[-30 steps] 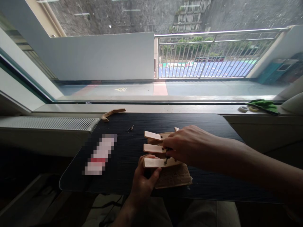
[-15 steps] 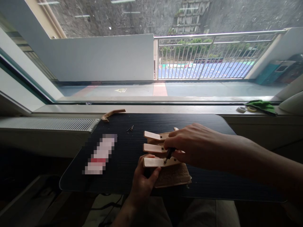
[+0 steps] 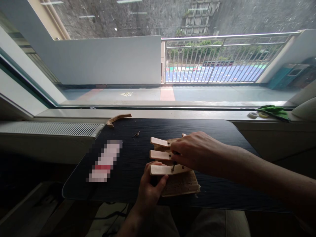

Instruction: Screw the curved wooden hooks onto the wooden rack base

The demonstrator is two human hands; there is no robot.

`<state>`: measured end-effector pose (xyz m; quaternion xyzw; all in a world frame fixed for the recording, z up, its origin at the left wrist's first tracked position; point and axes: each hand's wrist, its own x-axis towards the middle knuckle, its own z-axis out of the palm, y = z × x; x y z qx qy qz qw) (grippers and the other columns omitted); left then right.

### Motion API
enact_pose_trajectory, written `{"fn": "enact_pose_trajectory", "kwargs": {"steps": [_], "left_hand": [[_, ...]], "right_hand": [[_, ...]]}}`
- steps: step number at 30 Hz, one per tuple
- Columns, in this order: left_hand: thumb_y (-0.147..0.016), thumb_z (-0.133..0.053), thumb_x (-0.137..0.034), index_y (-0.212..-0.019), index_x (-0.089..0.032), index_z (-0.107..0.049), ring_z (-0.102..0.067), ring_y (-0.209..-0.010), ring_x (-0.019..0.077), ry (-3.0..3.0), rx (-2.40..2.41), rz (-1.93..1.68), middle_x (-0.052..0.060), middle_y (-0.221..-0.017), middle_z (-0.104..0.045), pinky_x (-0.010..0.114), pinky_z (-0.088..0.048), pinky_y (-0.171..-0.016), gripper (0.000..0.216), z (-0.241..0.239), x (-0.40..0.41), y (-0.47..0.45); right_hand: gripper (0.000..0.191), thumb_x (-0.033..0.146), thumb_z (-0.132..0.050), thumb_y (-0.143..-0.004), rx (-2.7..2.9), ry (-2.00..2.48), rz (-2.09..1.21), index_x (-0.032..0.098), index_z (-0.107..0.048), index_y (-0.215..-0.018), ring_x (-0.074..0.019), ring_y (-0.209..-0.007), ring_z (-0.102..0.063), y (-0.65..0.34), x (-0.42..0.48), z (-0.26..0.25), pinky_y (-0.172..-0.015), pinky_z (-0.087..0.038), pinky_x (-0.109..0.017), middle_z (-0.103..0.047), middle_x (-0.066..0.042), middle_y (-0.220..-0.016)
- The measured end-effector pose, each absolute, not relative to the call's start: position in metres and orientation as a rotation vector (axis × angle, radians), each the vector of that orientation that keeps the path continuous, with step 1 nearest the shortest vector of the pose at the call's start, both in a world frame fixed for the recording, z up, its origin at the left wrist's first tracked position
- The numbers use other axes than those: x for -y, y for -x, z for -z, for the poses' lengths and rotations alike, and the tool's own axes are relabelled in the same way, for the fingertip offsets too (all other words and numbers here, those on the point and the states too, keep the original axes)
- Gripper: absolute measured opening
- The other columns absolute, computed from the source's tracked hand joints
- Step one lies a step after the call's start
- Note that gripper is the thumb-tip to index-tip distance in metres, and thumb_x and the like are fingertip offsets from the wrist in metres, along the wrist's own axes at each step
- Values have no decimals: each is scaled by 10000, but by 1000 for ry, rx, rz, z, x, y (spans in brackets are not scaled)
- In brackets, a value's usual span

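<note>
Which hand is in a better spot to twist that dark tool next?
Probably the right hand: it grips the dark tool above the nearest wooden piece, which the left hand holds.

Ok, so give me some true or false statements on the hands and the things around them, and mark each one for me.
1. The left hand holds the nearest wooden slat. True.
2. The right hand lies flat and holds nothing. False: it holds a slim tool at that slat.
3. Small loose pieces lie on the black table. True.
4. The small loose pieces touch the left hand. False: they lie apart from it, nearer the window.
</note>
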<state>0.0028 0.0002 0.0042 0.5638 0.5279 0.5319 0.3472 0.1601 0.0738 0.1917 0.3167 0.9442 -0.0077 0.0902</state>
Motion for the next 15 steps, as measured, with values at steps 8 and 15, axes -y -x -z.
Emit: {"fn": "enact_pose_trajectory", "kwargs": {"steps": [8, 15], "left_hand": [[-752, -624, -247, -1024, -211, -558, -556, -1005, 216, -1482, -1344, -1380, 46, -1024, -587, 333, -426, -898, 283, -6, 0, -2], [-759, -607, -200, -1018, -208, -541, -543, -1002, 213, -1476, -1288, -1387, 52, -1017, -565, 343, -424, -907, 268, -11, 0, -2]], "right_hand": [[169, 125, -527, -792, -2804, -853, 155, 211, -640, -883, -121, -586, -562, -163, -65, -203, -491, -251, -214, -644, -27, -760], [167, 72, -533, -751, -2866, -919, 109, 206, -624, -796, -105, -549, -551, -164, -72, -183, -475, -265, -222, -646, -25, -741]]}}
